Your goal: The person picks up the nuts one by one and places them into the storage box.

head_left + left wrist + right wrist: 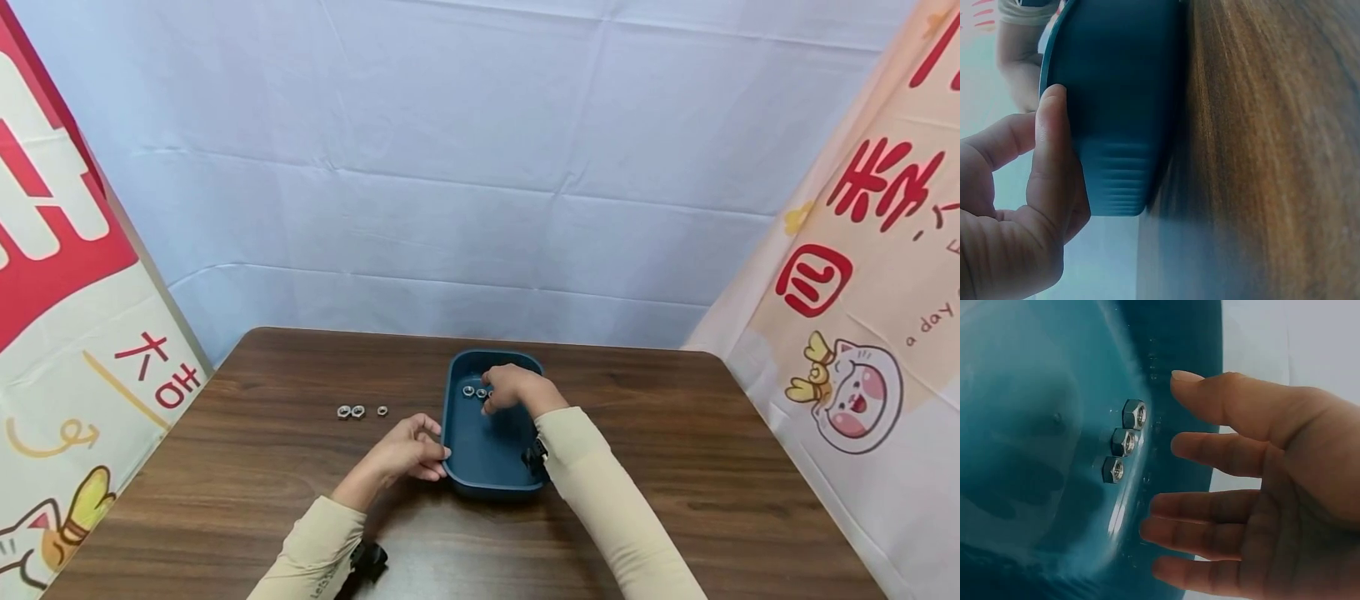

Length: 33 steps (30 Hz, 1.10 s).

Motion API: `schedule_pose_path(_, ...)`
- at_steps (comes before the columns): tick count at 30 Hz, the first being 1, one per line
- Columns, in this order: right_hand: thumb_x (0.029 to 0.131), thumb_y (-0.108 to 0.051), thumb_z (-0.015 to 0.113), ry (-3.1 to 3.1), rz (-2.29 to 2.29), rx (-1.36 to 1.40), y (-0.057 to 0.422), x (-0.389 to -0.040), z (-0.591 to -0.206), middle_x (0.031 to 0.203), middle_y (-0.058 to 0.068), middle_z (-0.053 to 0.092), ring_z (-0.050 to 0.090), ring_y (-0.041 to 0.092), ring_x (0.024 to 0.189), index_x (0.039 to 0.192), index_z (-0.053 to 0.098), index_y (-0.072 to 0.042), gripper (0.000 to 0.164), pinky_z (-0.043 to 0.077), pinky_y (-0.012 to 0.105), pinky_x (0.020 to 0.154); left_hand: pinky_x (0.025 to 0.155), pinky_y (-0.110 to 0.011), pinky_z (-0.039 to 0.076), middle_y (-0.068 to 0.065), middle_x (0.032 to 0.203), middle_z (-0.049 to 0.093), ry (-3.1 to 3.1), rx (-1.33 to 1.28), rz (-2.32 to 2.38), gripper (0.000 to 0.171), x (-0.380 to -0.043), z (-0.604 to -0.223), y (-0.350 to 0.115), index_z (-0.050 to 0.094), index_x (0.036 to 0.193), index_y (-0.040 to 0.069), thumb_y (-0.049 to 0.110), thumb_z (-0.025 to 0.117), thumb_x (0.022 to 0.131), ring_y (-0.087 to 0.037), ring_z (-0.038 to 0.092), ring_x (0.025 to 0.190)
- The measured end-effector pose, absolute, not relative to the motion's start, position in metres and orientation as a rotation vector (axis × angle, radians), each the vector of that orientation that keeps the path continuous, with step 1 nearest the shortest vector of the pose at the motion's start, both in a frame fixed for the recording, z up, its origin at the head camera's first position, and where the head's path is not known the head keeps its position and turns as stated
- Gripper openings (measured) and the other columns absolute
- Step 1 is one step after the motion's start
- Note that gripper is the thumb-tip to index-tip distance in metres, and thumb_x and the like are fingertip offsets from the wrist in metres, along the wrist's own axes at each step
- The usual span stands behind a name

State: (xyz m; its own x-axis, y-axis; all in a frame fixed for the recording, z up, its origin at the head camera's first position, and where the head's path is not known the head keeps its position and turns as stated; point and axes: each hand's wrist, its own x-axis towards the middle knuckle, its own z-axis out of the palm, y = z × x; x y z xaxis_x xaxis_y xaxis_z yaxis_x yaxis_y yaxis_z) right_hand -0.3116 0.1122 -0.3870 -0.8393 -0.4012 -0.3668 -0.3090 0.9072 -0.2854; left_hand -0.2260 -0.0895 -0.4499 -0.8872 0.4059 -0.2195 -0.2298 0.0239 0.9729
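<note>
A dark blue rectangular tray [487, 454] stands on the table with its long side running away from me. My left hand [411, 450] pinches its near left rim, fingers against the outer wall [1122, 94]. Inside, three metal hex nuts [1124, 442] sit in a row near the far end. Over that end reaches my right hand [519, 388], its fingers [1210, 506] spread apart with nothing between them. The thumb is close to the row in the right wrist view. Left of the tray, a pair of larger nuts [351, 412] and one smaller nut [382, 411] lie on the table.
The brown wooden table [675, 467] ends at a far edge before a pale hanging cloth [450, 167]. Printed banners hang at the left [82, 350] and right [847, 317]. The tray walls surround the right hand's work.
</note>
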Motion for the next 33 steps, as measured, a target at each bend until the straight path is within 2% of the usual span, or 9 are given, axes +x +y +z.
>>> schedule_pose_path(8,0.086,-0.023,0.068,2.679,-0.275,-0.555,0.112,-0.288,-0.381,0.129,0.013,0.052,0.051,0.029,0.114,0.134,0.05,-0.005,0.054,0.047,0.044,0.088,0.051,-0.031,0.055,-0.014,0.071,0.057,1.894,0.176,1.909,0.035,-0.222,-0.447,-0.089,0.04,0.105,-0.005,-0.003,0.064,0.08,-0.018,0.062,0.053)
schedule_pose_path(14,0.085,-0.021,0.07,2.72,-0.287,-0.611,0.12,-0.269,-0.37,0.128,0.012,0.053,0.051,0.028,0.113,0.132,0.051,-0.005,0.053,0.047,0.043,0.088,0.05,-0.029,0.054,-0.015,0.074,0.056,1.928,0.149,1.903,0.029,-0.222,-0.447,-0.09,0.041,0.106,-0.005,0.001,0.06,0.085,-0.019,0.062,0.053)
schedule_pose_path(21,0.085,-0.022,0.07,2.759,-0.313,-0.621,0.136,-0.253,-0.364,0.131,0.014,0.05,0.042,0.032,0.122,0.13,0.053,-0.005,0.052,0.042,0.047,0.094,0.05,-0.029,0.054,-0.015,0.074,0.057,1.93,0.153,1.907,0.027,-0.223,-0.449,-0.088,0.041,0.106,-0.006,0.001,0.058,0.086,-0.019,0.062,0.054)
schedule_pose_path(28,0.082,-0.021,0.072,2.885,-0.286,-0.538,0.154,-0.24,-0.372,0.121,0.017,0.055,0.052,0.029,0.108,0.126,0.056,-0.003,0.051,0.048,0.045,0.085,0.05,-0.028,0.054,-0.014,0.073,0.056,1.905,0.153,1.906,0.028,-0.222,-0.448,-0.087,0.041,0.106,-0.006,-0.002,0.059,0.084,-0.019,0.062,0.053)
schedule_pose_path(33,0.082,-0.022,0.073,2.913,-0.273,-0.502,0.163,-0.233,-0.376,0.121,0.02,0.054,0.052,0.03,0.107,0.127,0.054,-0.001,0.053,0.049,0.045,0.082,0.049,-0.028,0.054,-0.015,0.073,0.056,1.916,0.149,1.9,0.03,-0.223,-0.445,-0.088,0.04,0.106,-0.006,-0.002,0.06,0.083,-0.019,0.062,0.053)
